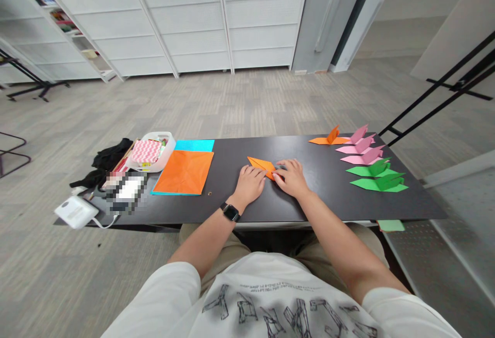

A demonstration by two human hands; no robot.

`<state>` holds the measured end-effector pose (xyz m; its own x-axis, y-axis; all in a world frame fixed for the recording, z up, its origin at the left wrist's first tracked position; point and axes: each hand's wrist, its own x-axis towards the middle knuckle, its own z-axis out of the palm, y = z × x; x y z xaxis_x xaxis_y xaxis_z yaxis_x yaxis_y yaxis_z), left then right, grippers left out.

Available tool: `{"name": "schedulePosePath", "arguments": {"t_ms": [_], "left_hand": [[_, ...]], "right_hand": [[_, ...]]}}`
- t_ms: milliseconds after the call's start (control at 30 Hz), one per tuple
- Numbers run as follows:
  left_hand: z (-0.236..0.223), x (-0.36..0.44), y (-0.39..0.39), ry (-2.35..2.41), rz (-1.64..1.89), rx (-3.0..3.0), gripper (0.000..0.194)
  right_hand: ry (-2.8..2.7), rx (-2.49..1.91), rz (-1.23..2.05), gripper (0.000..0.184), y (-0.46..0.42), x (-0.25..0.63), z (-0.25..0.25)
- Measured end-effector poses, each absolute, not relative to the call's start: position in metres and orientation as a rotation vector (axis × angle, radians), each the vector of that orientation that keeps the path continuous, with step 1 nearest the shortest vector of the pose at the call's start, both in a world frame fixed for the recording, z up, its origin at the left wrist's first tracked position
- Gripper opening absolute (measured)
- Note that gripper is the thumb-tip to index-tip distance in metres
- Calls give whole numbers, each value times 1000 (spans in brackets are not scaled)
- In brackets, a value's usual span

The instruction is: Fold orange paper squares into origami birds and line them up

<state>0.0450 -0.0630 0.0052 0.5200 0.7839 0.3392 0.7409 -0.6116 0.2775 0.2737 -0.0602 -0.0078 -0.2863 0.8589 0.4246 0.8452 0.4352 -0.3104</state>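
Note:
A folded piece of orange paper (260,164), kite-shaped with a pointed left end, lies on the dark table in front of me. The fingers of my left hand (250,182) are bent together over its near edge and hold it down. At the paper's right end, my right hand (293,178) grips it with the thumb low and the fingers curved above. My fingers partly cover that right end. Left of my hands lies a stack of orange paper sheets (185,173), with blue paper (195,145) showing behind and under it.
Folded paper figures in orange (328,140), pink (361,158) and green (381,183) line the table's right side. A white basket (170,147) stands at the left, near a white charger-like device (75,211) with a cable. A small ring-like item (210,193) lies near the sheets.

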Motion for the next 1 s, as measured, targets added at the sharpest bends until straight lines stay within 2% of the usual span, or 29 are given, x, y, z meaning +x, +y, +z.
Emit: {"name": "schedulePosePath", "arguments": {"t_ms": [167, 333, 467, 533, 733, 833, 1000], "left_hand": [[4, 41, -60, 1472, 741, 2586, 28], [-2, 40, -56, 1389, 707, 2548, 28], [-6, 39, -51, 1319, 701, 2468, 49], [-5, 38, -48, 1306, 666, 2428, 52], [7, 33, -47, 1235, 599, 2495, 24], [12, 33, -47, 1183, 611, 2573, 29], [12, 35, -47, 1127, 636, 2615, 24]], "right_hand": [[-2359, -1164, 146, 28, -64, 271, -7], [-2156, -1367, 75, 45, -56, 278, -13], [-2135, -1408, 55, 35, -53, 283, -15], [-2163, -1387, 54, 29, -54, 283, -15], [-2173, -1359, 56, 17, -56, 280, -13], [-2183, -1312, 59, 13, -57, 279, -11], [-2240, -1251, 84, 11, -61, 277, -8]]}}
